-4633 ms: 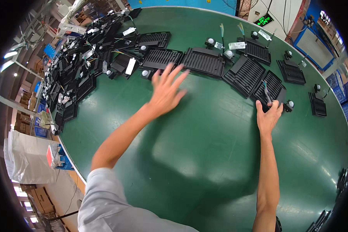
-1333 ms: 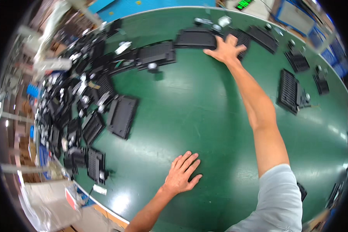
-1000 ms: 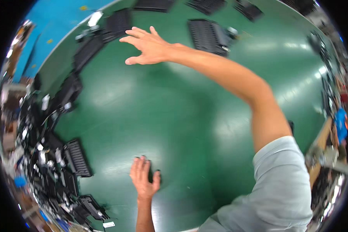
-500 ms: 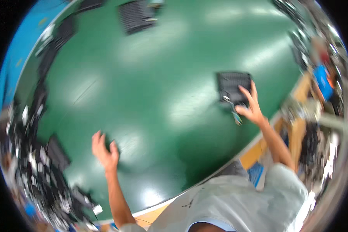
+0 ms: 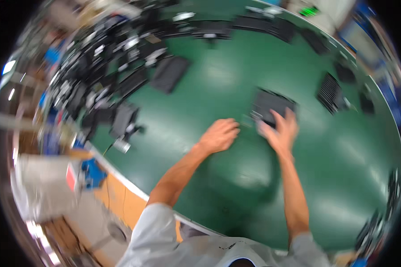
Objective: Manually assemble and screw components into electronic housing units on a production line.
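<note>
A flat black square box (image 5: 272,103) is on the green table, blurred by motion. My right hand (image 5: 280,131) grips its near right corner, thumb at the near edge and fingers over the right side. Short thin wires (image 5: 247,121) stick out from the box's near left corner toward my left hand. My left hand (image 5: 220,135) is closed, its fingers curled in and the fingertips right beside the wire ends. Whether it pinches a wire is too blurred to tell.
A heap of black devices with cables (image 5: 98,75) covers the table's left side. A flat black unit (image 5: 170,73) lies at its edge. Black units line the far edge, and a ribbed black box (image 5: 329,93) lies at the right. A white sack (image 5: 44,187) stands left, off the table.
The view has swung left toward the heap. My right hand has kept the black box with it. My left hand, open and far from the box before, is now closed beside its wires.
</note>
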Motion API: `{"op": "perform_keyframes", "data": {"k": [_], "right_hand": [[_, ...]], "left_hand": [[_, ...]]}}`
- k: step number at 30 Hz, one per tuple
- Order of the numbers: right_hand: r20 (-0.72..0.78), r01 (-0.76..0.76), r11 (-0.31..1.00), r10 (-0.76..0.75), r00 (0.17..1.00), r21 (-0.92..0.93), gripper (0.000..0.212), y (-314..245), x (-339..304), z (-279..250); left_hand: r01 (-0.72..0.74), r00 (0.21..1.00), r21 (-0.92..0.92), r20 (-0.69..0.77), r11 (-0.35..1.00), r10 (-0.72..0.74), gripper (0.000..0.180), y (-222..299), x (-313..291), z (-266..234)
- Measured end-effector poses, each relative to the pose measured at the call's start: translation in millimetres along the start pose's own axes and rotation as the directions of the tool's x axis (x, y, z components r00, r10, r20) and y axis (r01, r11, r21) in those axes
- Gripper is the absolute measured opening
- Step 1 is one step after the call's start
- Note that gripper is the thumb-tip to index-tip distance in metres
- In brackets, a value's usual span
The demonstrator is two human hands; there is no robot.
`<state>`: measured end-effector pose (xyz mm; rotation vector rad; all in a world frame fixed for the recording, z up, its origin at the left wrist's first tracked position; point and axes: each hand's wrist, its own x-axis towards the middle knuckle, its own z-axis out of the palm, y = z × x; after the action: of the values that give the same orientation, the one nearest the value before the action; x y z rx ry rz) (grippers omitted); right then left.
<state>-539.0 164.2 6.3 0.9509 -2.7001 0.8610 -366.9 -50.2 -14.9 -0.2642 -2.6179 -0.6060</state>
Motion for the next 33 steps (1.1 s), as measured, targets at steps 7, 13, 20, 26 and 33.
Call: {"op": "perform_keyframes", "data": {"k": [7, 13, 20, 26, 33], "right_hand": [[0.017, -0.062, 0.939, 0.060, 0.998, 0.338, 0.080, -110.0, 141.6, 66.6], [-0.412, -0.111, 0.959, 0.216, 0.885, 0.262, 0.072, 99.0, 68.9, -65.2], [-0.198, -0.110, 0.969, 0.155, 0.968, 0.219, 0.065, 237.3, 129.1, -60.0], [-0.207, 0.027, 1.000, -0.026, 0.978, 0.001, 0.041, 165.1, 177.4, 36.6], [-0.101, -0.040, 0.997, 0.034, 0.994, -0.060, 0.054, 90.4, 272.5, 119.4]], "left_hand": [[0.077, 0.997, 0.000, 0.023, 0.997, -0.077, 0.032, -5.7, 16.1, 19.8], [0.153, 0.983, 0.099, 0.083, 0.983, -0.162, 0.032, -16.0, 1.4, 1.0], [0.175, 0.975, 0.044, 0.135, 0.984, -0.179, 0.037, -9.0, 8.1, 5.8], [0.195, 0.969, 0.098, 0.133, 0.976, -0.207, 0.037, -7.3, 9.3, -7.6], [0.212, 0.961, 0.039, 0.175, 0.977, -0.215, 0.035, -14.2, 8.5, -0.7]]}}
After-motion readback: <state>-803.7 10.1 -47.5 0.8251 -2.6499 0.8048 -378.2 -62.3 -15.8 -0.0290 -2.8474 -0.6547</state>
